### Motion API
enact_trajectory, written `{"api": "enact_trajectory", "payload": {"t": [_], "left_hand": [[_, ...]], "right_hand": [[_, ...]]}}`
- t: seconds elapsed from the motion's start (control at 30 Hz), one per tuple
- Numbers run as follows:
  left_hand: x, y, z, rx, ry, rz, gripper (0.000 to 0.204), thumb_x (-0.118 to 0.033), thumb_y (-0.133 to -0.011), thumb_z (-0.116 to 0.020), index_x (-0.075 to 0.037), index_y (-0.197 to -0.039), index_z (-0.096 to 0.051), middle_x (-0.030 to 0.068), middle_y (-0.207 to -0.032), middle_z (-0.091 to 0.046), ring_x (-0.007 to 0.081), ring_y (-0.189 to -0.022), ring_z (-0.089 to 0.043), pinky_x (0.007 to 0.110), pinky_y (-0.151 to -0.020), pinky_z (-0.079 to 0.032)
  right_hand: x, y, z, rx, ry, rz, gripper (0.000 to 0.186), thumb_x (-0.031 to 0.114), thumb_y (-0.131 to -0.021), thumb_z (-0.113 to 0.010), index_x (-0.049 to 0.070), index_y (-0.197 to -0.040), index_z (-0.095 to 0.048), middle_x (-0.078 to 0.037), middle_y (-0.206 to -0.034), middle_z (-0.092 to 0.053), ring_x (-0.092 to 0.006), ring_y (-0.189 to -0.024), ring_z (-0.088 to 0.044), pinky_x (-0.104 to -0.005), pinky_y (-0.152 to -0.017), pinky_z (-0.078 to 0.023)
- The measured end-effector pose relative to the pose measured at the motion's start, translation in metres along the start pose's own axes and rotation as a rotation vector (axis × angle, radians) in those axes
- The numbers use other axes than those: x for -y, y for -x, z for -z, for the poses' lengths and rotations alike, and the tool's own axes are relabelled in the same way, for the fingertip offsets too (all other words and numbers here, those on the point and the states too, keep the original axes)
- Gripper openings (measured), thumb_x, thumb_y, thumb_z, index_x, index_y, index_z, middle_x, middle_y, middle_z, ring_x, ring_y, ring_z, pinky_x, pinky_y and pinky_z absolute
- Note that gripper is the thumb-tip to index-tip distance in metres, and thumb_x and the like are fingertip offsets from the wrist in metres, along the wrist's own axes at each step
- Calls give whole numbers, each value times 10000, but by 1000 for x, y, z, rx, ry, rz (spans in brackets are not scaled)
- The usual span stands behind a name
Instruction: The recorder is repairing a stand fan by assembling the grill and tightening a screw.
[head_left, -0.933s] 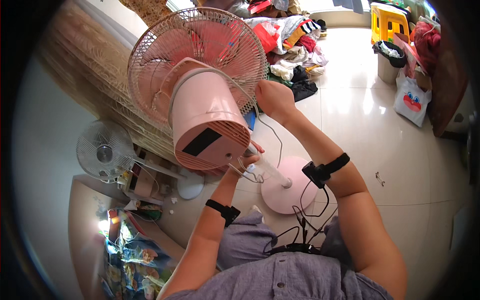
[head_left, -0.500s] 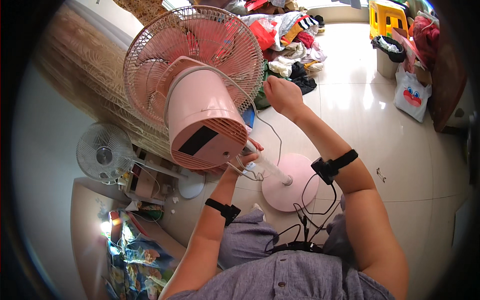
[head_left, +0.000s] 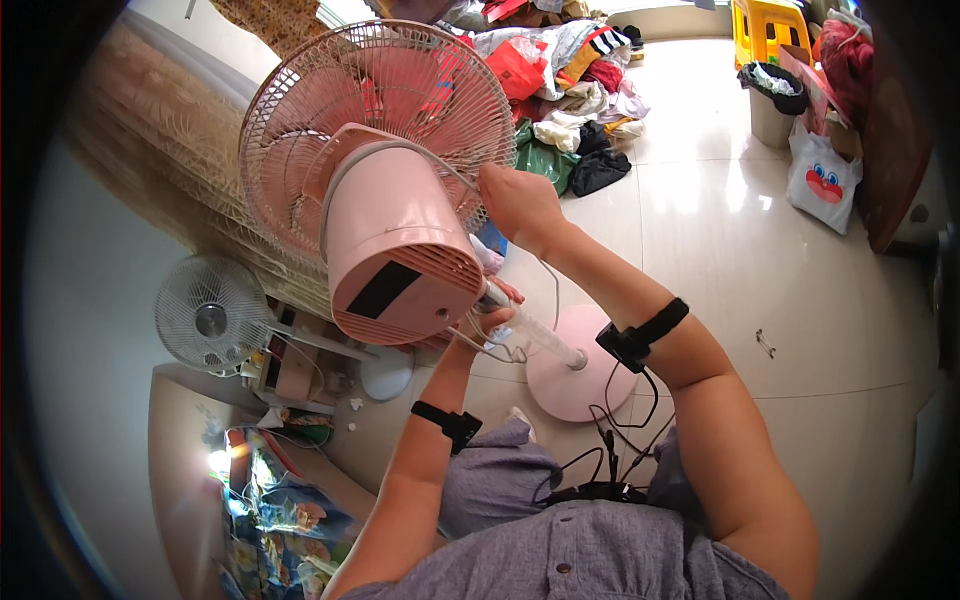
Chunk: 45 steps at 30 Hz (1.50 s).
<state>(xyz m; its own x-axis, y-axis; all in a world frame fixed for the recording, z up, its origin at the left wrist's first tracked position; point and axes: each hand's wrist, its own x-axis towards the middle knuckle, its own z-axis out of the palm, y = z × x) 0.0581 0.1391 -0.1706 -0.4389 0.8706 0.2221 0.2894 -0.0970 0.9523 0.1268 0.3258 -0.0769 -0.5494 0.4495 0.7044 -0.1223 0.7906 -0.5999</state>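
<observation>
A pink pedestal fan stands in front of me, its caged head tilted and its motor housing toward me. A pale power cord wraps around the housing and runs into my right hand. That hand is closed on the cord, beside the right edge of the cage. Below the housing, my left hand is wrapped around the fan's pole, partly hidden by the housing. Loops of cord hang next to its fingers. The round pink base rests on the tiled floor.
A white fan stands at the left by the curtain. Piled clothes lie at the back. A waste bin, yellow stool and white bag stand at the far right. Black cables hang at my waist.
My right hand has moved left and slightly down, close to the fan cage, drawing the cord along the housing. My left hand keeps its grip on the pole.
</observation>
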Motion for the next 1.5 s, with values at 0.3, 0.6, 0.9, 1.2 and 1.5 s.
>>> {"api": "enact_trajectory", "payload": {"t": [0.3,0.6,0.9,1.2,1.5], "left_hand": [[-15,11,-12,-179,104,279,261,37,-623,-639,-33,-858,-550,91,-827,-592,213,-869,-617,387,-863,-496],[-19,9,-9,-134,106,121,278,54,-598,-642,-27,-851,-565,81,-809,-597,213,-859,-626,390,-851,-507],[-3,9,-2,-107,100,27,244,-51,-624,-692,-38,-845,-588,81,-832,-617,193,-876,-613,361,-830,-500],[-29,14,22,15,-482,158,333,-175,-692,-738,-98,-1000,-638,48,-928,-652,172,-875,-613,317,-837,-483],[-79,13,31,786,-607,819,231,-240,-874,-641,-33,-961,-692,76,-931,-694,158,-853,-666,302,-708,-532]], "right_hand": [[-33,7,17,-71,179,-16,205,218,-851,-516,75,-720,-581,-134,-686,-631,-338,-673,-637,-453,-559,-485],[-39,16,28,37,-149,-16,297,274,-904,-437,56,-745,-559,-161,-697,-600,-367,-697,-593,-447,-607,-454],[-56,10,23,233,-865,-370,251,224,-907,-426,55,-757,-536,-27,-618,-473,-124,-563,-457,-266,-516,-360],[-72,10,56,443,-1237,-450,181,226,-951,-495,105,-824,-542,57,-698,-444,-45,-592,-391,-196,-509,-301],[-82,5,93,364,-1085,-541,160,178,-919,-610,29,-928,-667,49,-680,-509,-34,-616,-425,-185,-555,-360]]}}
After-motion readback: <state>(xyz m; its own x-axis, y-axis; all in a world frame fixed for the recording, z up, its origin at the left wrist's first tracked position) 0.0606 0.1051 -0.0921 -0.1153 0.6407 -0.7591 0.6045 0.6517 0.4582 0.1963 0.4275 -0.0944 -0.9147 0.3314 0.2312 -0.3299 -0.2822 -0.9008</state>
